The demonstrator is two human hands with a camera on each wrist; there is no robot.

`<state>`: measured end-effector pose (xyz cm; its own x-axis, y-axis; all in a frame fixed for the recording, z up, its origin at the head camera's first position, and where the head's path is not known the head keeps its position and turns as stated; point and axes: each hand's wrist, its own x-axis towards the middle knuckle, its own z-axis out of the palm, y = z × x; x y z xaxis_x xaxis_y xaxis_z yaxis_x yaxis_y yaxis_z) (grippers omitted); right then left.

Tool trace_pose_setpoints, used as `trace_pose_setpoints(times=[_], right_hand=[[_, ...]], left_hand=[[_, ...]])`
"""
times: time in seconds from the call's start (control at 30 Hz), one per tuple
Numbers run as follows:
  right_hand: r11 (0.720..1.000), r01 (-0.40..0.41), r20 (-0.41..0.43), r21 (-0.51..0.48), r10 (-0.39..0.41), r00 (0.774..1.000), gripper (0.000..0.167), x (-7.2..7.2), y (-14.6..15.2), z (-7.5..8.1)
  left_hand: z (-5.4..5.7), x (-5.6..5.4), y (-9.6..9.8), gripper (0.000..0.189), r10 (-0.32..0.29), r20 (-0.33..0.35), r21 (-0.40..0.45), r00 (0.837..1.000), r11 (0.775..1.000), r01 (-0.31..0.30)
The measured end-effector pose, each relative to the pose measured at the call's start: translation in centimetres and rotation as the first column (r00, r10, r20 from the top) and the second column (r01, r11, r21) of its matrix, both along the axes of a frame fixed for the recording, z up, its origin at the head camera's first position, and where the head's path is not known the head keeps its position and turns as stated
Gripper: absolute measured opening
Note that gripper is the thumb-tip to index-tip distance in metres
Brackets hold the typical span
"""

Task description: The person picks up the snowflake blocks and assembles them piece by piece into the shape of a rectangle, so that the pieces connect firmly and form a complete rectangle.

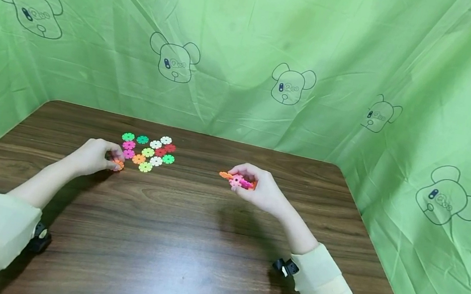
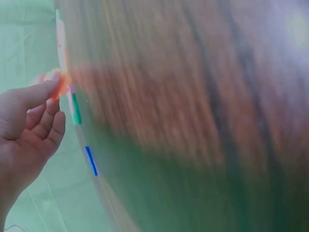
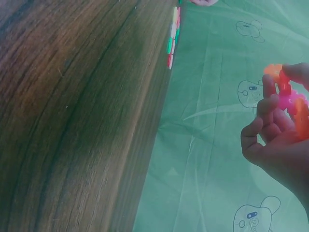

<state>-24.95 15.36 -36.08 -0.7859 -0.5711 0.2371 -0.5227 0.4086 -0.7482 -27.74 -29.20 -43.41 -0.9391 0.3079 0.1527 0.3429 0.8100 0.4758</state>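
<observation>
My left hand (image 1: 97,158) pinches an orange flower-shaped disc (image 1: 118,164) between thumb and fingers, at the left side of a group of loose discs. In the left wrist view the orange disc (image 2: 61,83) shows between the thumb and fingertips. My right hand (image 1: 260,188) holds a small cluster of joined discs (image 1: 236,181) above the table, pink in the middle with orange pieces at its ends. The right wrist view shows the pink part (image 3: 289,100) of this cluster, partly hidden by the fingers.
Several loose flower discs, among them a white disc (image 1: 155,161), a red disc (image 1: 160,152) and a green disc (image 1: 168,158), lie on the brown wooden table (image 1: 189,221). A blue piece (image 2: 91,161) shows in the left wrist view. Green curtains (image 1: 233,31) surround the table's far and side edges.
</observation>
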Motion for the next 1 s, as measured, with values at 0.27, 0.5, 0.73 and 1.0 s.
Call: trace_pose_setpoints(times=[0.27, 0.5, 0.73, 1.0], right_hand=[[0.999, -0.03, 0.07, -0.01, 0.031, 0.997, 0.032, 2.1, -0.8, 2.8], [0.999, -0.03, 0.107, -0.039, 0.034, 0.994, 0.031, 1.0, -0.4, 1.4], [0.999, 0.021, 0.085, -0.049, -0.017, 0.996, 0.017, 0.2, -0.3, 0.2], [0.997, 0.045, 0.118, -0.061, -0.037, 0.992, 0.015, 0.4, -0.6, 0.4]], left_hand=[[1.0, 1.1, 1.4, 0.015, 0.055, -0.004, 0.076, 0.998, 0.996, -0.054], [2.5, 2.2, 3.7, 0.016, 0.047, -0.061, 0.147, 0.997, 0.988, -0.038], [4.3, 3.6, 6.6, 0.012, 0.039, -0.099, 0.195, 0.994, 0.981, -0.019], [5.9, 4.9, 9.1, 0.017, 0.065, -0.113, 0.276, 0.991, 0.961, -0.031]])
